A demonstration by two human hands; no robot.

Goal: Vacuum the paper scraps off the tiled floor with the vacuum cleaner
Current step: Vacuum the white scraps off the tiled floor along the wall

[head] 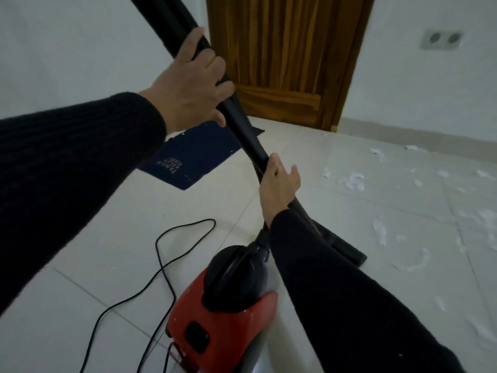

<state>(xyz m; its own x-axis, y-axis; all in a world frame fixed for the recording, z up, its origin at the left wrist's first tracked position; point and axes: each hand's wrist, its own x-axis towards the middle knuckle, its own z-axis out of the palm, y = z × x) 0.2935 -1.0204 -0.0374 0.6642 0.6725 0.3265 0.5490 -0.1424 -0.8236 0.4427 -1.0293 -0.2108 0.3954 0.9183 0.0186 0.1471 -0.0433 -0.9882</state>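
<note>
A red and black vacuum cleaner body [226,313] sits on the pale tiled floor [80,305] at the bottom centre. Its black wand [244,130] runs from the top left down to a black floor nozzle [347,249] resting on the tiles. My left hand [191,82] is wrapped around the upper wand. My right hand [279,181] grips the wand lower down, thumb side up, with some fingers loose. White paper scraps [355,181] lie scattered over the tiles to the right of the nozzle.
A black power cord [161,265] loops across the floor left of the vacuum. A dark blue doormat [193,157] lies before a wooden door [290,57]. White walls stand on both sides, with a double socket [442,39] at upper right.
</note>
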